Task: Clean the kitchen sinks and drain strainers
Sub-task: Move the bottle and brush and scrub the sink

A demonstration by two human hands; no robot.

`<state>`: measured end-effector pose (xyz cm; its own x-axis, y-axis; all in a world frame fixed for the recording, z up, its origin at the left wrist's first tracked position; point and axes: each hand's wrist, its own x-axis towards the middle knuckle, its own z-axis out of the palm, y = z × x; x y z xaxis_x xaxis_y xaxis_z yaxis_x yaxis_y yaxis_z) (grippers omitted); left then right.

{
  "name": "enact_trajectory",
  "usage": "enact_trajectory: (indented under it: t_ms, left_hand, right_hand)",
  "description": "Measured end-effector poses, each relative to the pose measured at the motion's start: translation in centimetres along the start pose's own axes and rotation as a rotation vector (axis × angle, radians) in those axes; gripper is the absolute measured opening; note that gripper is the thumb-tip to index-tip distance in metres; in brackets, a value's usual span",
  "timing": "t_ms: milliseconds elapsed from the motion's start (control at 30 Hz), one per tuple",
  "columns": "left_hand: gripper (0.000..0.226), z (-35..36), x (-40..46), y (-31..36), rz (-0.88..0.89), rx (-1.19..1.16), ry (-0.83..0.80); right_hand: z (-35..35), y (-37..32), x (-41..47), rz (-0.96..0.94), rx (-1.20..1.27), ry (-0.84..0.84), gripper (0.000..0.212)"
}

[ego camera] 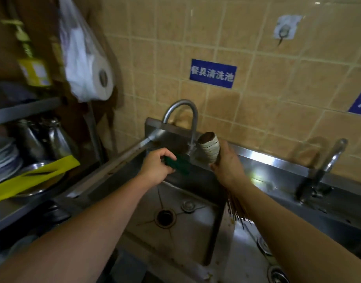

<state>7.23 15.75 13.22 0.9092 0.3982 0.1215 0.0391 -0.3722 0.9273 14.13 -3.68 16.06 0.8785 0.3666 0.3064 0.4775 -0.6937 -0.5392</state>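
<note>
My left hand (156, 165) grips a dark green scouring pad (178, 163) just below the curved steel faucet (183, 123) of the left sink (147, 201). My right hand (227, 164) holds a bamboo brush by its wound handle (209, 147), handle end up. Its dark bristles (235, 209) hang down over the divider between the two basins. An open drain hole (165, 217) shows in the left basin's floor, with a round metal strainer (188, 205) lying beside it. Another strainer (263, 245) lies in the right sink (241, 252).
A second faucet (322, 170) stands on the steel ledge at right. At left, a metal shelf (22, 111) carries stacked plates (4, 158), steel jugs and a yellow board (32, 178). A paper roll in a plastic bag (89, 74) hangs above. Tiled wall behind.
</note>
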Motion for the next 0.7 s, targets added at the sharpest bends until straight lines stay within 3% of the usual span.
enact_trajectory:
  t_ms: [433, 700]
  left_hand:
    - [0.044, -22.4, -3.0, -4.5, 0.011, 0.016, 0.268]
    - [0.041, -32.0, -4.1, -5.4, 0.009, -0.023, 0.426]
  right_hand:
    - [9.9, -19.3, 2.7, -0.26, 0.06, -0.064, 0.067]
    - [15.4, -29.0, 5.8, -0.44, -0.037, -0.06, 0.071]
